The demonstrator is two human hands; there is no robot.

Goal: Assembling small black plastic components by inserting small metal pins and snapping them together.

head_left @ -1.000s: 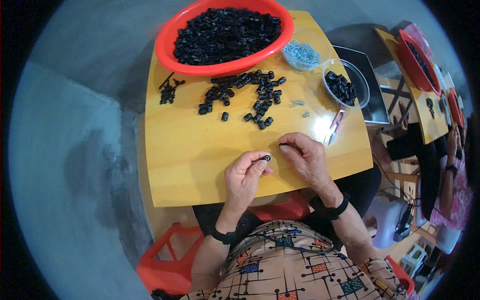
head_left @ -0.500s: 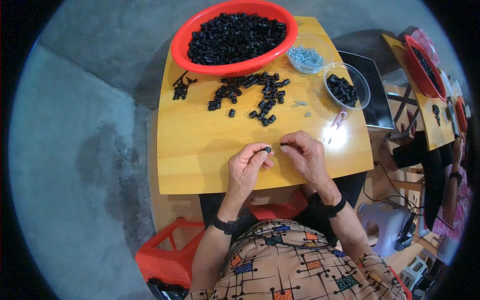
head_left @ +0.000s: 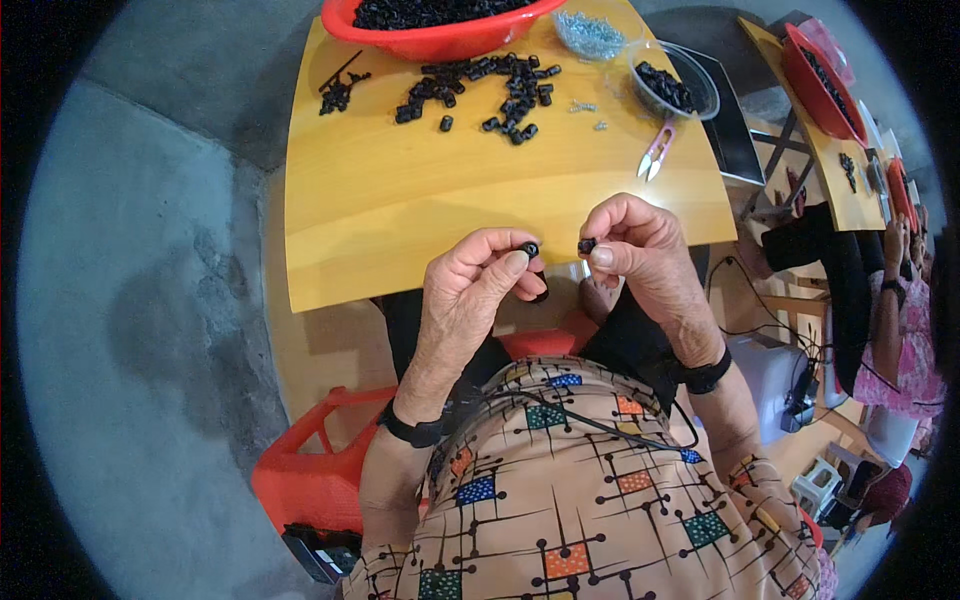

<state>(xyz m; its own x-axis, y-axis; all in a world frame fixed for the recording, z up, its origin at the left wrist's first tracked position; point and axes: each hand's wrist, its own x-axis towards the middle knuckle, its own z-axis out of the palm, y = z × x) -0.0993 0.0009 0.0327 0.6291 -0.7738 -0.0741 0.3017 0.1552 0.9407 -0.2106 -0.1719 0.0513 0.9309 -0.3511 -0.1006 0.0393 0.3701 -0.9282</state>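
The left hand [head_left: 480, 285] pinches a small black round part [head_left: 530, 248] between thumb and fingertips, its grip closed on it. The right hand [head_left: 640, 250] does likewise with a second small black piece [head_left: 586, 245], held at its fingertips. The two pieces sit near each other with a small gap between them, just over the near edge of the yellow wooden surface [head_left: 420, 200], in front of the person's chest.

Farther out on the surface lies a loose heap of black parts [head_left: 500, 85], with a smaller cluster [head_left: 337, 95] to its left. A red basin [head_left: 440, 25] full of the same black parts stands at the far edge. To the right are a pile of small silvery bits [head_left: 590, 35], a clear bowl [head_left: 672, 85] holding black parts, and pink-handled snips [head_left: 655, 155]. A red stool [head_left: 310, 470] shows beneath the person.
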